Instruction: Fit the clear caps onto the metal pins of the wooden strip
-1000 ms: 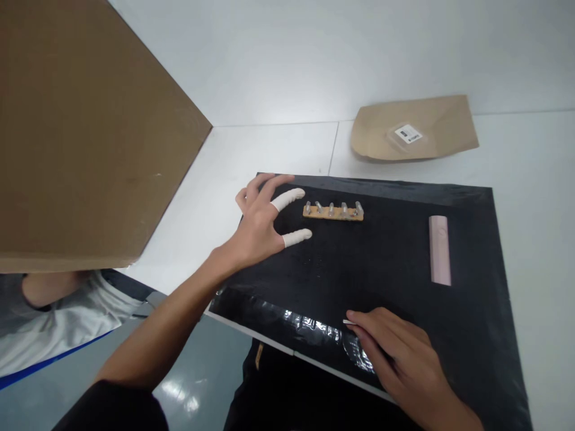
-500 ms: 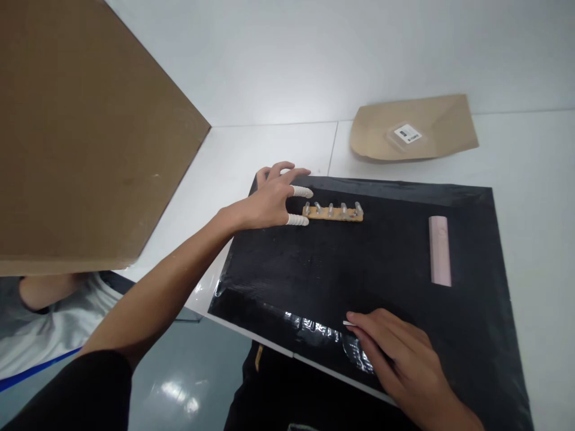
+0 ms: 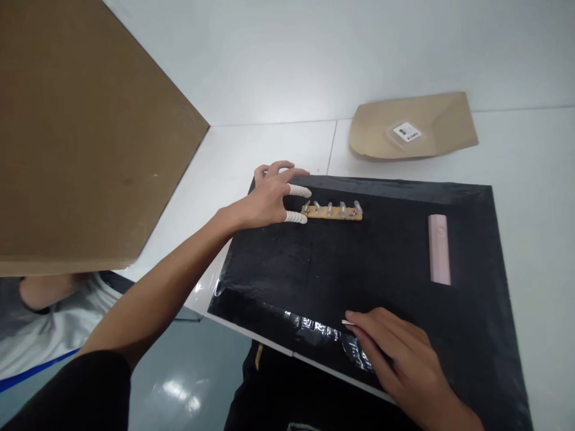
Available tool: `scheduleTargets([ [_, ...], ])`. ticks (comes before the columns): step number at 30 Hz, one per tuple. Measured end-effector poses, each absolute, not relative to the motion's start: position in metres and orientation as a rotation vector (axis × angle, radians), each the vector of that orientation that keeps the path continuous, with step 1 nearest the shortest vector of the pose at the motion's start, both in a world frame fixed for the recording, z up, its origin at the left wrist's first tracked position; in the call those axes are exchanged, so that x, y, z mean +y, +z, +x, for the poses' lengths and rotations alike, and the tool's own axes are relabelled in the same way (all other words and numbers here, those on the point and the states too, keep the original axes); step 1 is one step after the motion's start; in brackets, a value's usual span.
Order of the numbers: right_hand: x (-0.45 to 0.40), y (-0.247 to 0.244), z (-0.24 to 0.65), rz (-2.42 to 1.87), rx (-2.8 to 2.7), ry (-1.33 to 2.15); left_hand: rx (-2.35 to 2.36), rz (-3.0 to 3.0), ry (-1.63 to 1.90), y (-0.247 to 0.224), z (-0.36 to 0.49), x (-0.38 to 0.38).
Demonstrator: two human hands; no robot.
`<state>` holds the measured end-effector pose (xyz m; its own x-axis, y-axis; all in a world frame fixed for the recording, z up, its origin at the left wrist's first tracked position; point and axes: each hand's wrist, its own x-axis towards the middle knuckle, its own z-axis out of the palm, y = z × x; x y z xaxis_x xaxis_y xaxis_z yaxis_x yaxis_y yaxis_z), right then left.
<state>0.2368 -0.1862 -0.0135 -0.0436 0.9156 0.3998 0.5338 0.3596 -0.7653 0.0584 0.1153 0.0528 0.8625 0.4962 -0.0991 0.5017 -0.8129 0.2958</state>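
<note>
A narrow tan strip (image 3: 332,216) lies near the far edge of the black mat, with several small clear tab-like pieces (image 3: 343,209) standing up along it. White ribbed covers sit on the thumb and index finger of my left hand (image 3: 272,200). Those two fingers are spread around the strip's left end, the thumb close against its near edge; whether they press on it I cannot tell. My right hand (image 3: 399,353) is closed near the mat's front edge. A thin silver tool (image 3: 347,322) pokes out between its thumb and index finger, mostly hidden by the hand.
The black mat (image 3: 359,257) covers much of the white table (image 3: 530,239). A long pink block (image 3: 439,249) lies on its right side. Behind it is a brown paper sheet (image 3: 449,123) with a labelled clear packet (image 3: 406,133). A large cardboard panel (image 3: 90,131) stands left; a person's arm shows below it.
Both hands hold almost the same places. The clear piece at the strip's left end looks slightly different, more slanted now. The whole view has shifted very slightly.
</note>
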Motion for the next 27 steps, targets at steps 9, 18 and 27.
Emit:
scheduleTargets([
  [9, -0.187, -0.015, 0.237, -1.297, -1.705, 0.521, 0.666, 2.694, -0.045, 0.050, 0.056, 0.124],
  [18, -0.186, -0.013, 0.237, -1.295, -1.701, 0.517, 0.481, 2.729, 0.019, 0.050, 0.052, 0.127],
  [27, -0.184, -0.011, 0.236, -1.301, -1.704, 0.519, 0.436, 2.723, 0.116, 0.044, 0.052, 0.129],
])
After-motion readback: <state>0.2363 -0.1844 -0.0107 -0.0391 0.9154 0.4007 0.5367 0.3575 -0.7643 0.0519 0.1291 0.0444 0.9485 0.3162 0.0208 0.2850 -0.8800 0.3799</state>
